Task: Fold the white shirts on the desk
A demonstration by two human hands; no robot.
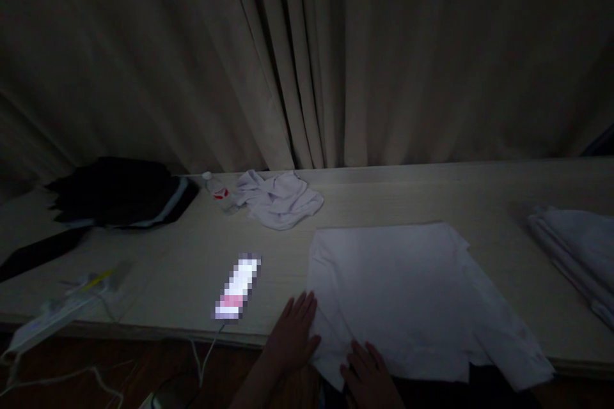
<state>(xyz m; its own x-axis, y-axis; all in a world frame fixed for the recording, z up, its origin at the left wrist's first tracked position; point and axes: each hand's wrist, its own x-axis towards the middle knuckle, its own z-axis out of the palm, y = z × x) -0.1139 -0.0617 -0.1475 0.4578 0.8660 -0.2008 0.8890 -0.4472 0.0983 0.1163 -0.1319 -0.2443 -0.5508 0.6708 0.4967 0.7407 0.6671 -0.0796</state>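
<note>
A white shirt [388,287] lies spread on the table, with one sleeve [515,339] angled out to the lower right and hanging past the front edge. My left hand [295,335] rests on the shirt's left edge, its fingers stretched out over cloth and tabletop. Lower down, my right hand [368,374] lies on the shirt's near edge with its fingers apart and slightly bent. Neither hand grips the fabric. Creases run down the shirt's left side beside my hands. The room is dim, so fine detail is hard to make out.
On the table [158,268] are a lit phone [238,286] on a cable, a crumpled white cloth [283,199], a plastic bottle [219,193], a dark clothing pile [115,192], a power strip [52,319] and folded white garments [580,249]. Curtains [407,57] hang behind.
</note>
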